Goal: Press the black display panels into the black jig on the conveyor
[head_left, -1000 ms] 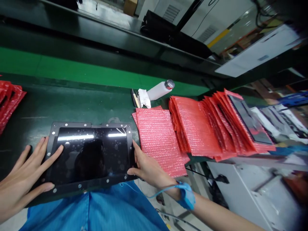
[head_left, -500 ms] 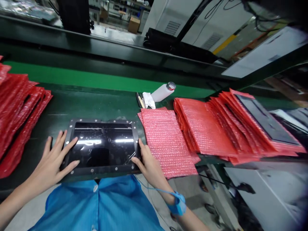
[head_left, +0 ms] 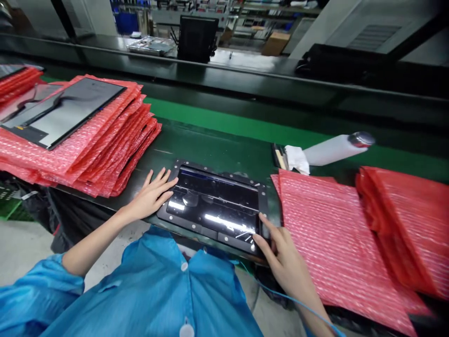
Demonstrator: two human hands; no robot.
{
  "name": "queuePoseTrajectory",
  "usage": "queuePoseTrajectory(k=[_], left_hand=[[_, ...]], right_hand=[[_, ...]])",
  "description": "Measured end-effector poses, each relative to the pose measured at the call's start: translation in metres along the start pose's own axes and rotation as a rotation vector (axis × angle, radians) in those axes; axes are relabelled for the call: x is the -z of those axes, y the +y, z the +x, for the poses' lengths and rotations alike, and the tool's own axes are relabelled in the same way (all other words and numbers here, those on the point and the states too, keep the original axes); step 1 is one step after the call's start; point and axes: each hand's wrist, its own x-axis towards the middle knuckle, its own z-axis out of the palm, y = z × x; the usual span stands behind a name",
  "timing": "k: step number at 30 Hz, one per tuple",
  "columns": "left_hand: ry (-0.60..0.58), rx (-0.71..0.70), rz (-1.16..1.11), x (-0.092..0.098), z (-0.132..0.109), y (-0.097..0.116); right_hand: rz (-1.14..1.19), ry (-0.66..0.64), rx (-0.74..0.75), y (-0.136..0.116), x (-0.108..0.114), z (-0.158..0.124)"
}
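Observation:
A glossy black display panel lies in a dark flat frame with round pale dots along its border. Flat against the left end of this frame rests my left hand, its fingers spread and holding nothing. At the right end is my right hand; its thumb and forefinger are apart and touch the panel near the lower right corner, while the other fingers are partly hidden. Light streaks reflect on the glass. Just right of my right hand lies a pink bubble-wrap bag.
On the left rises a stack of red bubble-wrap bags with a grey-backed display panel on top. More red bags stand at the right. Behind are a white bottle, a white cloth and a dark monitor.
The view has swung left, bringing the left stack and its top panel into sight. Both hands stay on the framed display panel, which now appears turned slightly clockwise.

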Motion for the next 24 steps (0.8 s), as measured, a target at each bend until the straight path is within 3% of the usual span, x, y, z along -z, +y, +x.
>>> queuePoseTrajectory(k=[5, 9, 11, 14, 17, 22, 24], left_hand=[[-0.034, -0.044, 0.014, 0.004, -0.006, 0.002], [-0.075, -0.067, 0.081, 0.005, -0.011, 0.012], [-0.035, -0.051, 0.131, 0.001, -0.013, 0.018], [0.047, -0.015, 0.214, -0.007, -0.013, 0.025], [0.1, -0.009, 0.289, -0.012, -0.012, 0.028], [0.135, -0.009, 0.323, -0.013, -0.011, 0.03], [0.152, -0.003, 0.267, -0.015, -0.013, 0.031]], right_hand=[[-0.282, -0.127, 0.068, 0.002, 0.027, 0.016], [-0.391, -0.012, 0.278, -0.027, 0.038, 0.062], [-0.287, -0.014, 0.447, -0.045, 0.031, 0.09], [-0.235, -0.049, 0.521, -0.063, 0.014, 0.123], [-0.208, -0.089, 0.536, -0.068, 0.004, 0.139], [0.263, -0.265, 0.404, -0.061, 0.008, 0.163], [0.345, -0.332, 0.381, -0.061, 0.017, 0.174]])
